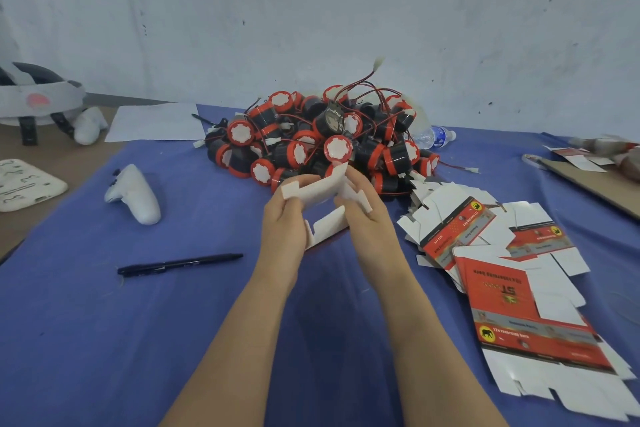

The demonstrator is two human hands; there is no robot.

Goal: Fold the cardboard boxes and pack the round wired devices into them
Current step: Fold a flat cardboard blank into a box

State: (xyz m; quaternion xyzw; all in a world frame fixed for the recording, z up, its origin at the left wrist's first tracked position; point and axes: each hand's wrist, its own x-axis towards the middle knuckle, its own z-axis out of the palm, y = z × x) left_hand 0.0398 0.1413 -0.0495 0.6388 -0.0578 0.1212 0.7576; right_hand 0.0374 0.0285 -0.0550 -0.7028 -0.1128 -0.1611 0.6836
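box blank (pixel 317 192) being gripped by left hand (pixel 284 222) and right hand (pixel 367 215), fingers curled on it | likely light, creasable; best held by panel edges

Black pen (pixel 180 264) lying on blue-clothed bench (pixel 86 340), left of left hand (pixel 284 218). White controller (pixel 133 193) resting farther left and beyond. Clear water bottle (pixel 434 137) lying well beyond right hand (pixel 367 218), slightly right.

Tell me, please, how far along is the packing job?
Done: nothing visible; no folded or packed box is in view. In hand: the left grip and right grip hold one half-folded box, white side out. Still to do: the pile of round devices and the flat boxes beside it.
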